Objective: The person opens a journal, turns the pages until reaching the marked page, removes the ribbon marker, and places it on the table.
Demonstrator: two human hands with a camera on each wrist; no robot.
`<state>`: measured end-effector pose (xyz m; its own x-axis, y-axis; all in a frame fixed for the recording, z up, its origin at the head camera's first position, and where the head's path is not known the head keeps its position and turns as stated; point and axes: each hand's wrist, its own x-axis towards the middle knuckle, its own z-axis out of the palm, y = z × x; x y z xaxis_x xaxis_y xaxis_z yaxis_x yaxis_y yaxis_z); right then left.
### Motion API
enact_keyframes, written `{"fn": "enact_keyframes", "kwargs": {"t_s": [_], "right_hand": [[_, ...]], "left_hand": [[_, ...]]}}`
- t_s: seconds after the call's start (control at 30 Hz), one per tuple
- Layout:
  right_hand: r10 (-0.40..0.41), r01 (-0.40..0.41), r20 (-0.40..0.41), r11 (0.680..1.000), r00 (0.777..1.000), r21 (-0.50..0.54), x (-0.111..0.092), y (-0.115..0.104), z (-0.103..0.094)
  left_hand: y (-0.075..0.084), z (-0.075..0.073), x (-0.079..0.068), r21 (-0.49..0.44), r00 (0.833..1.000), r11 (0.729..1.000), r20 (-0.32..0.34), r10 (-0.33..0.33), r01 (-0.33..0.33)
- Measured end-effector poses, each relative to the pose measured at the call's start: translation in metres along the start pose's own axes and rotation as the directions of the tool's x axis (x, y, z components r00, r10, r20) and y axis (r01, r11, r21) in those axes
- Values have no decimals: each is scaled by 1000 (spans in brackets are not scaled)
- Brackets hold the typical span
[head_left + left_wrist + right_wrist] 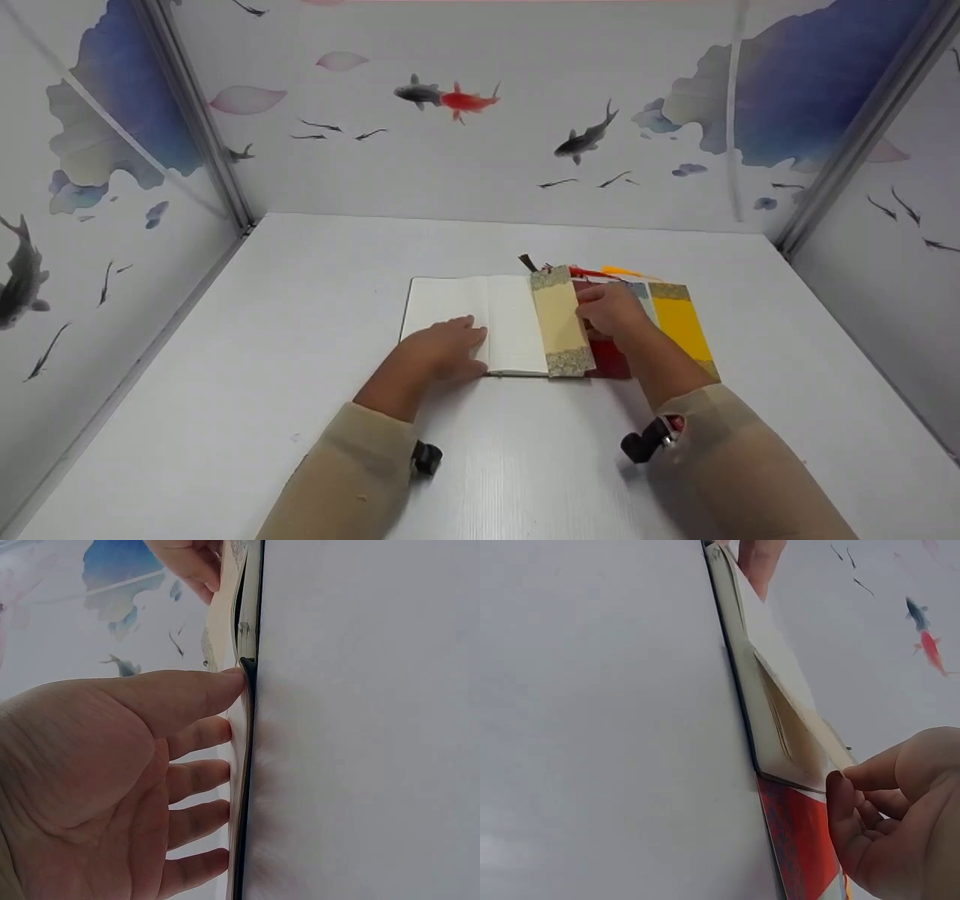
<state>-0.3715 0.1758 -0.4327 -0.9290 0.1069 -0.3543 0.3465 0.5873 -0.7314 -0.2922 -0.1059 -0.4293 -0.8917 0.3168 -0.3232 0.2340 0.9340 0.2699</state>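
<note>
An open notebook (pixel 517 322) with blank pages lies on the white table. My left hand (pixel 442 349) rests on its left page, fingers extended, with the thumb at the near edge in the left wrist view. My right hand (pixel 619 311) pinches the right edge of a cream bookmark (pixel 559 315) with speckled bands at both ends. In the right wrist view that cream bookmark (pixel 810 724) slants up from the right page, held between thumb and fingers. Beneath the right hand lies a dark red bookmark (pixel 611 364), partly hidden, and beyond it a yellow bookmark (pixel 681 326).
Red and orange tassels (pixel 619 271) stick out past the bookmarks' far ends, and a dark tassel (pixel 528 262) shows by the cream one. A pale blue bookmark (pixel 643 296) peeks out behind the right hand. Fish-printed walls (pixel 465 165) enclose the table (pixel 225 375) on three sides.
</note>
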Motion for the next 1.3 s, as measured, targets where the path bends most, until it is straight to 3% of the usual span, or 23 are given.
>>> {"fn": "enact_keyframes", "kwargs": {"t_s": [0.13,0.37,0.47,0.73,1.17,1.3], "right_hand": [[48,-48,-5,995,999,93,2,6,-16],[-27,26,1,978,1000,209,4,30,-52],[-19,18,1,975,1000,221,8,41,-66],[85,-71,-56,974,995,215,16,65,-105],[85,-84,-24,995,996,46,20,115,-174],[107,-105,-42,993,993,53,21,126,-186]], "left_hand": [[-1,0,0,5,1000,1000,-2,17,-17],[-3,1,0,-26,1000,1000,-6,-7,7],[-3,0,-1,-24,1000,1000,-4,1,-1],[-3,1,1,8,1000,1000,2,20,-20],[-5,2,5,16,1000,1000,13,13,-13],[-6,2,5,19,1000,999,15,27,-28]]}}
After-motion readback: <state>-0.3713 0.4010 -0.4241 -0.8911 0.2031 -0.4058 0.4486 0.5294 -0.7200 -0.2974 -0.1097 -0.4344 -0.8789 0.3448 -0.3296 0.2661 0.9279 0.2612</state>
